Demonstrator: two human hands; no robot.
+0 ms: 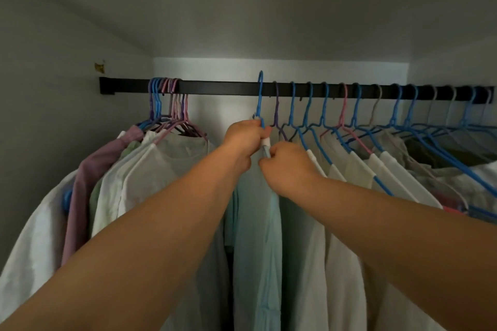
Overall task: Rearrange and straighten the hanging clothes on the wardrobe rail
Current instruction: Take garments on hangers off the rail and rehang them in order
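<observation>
- The left hand (246,137) holds the blue hanger (260,99) by its neck, hook lifted just above the rail (228,88), likely to move it.
- The right hand (289,164) pinches the teal shirt (255,223) on that hanger, near the rail's middle, likely to steady it.

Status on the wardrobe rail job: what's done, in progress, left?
Done, apparently: a bunch of garments sits packed at the rail's left end. In hand: the left hand grips the blue hanger carrying the light blue garment, hook raised above the rail, while the right hand pinches its shoulder. Left: the spaced hangers to the right, with rumpled clothes at the far end.
</observation>
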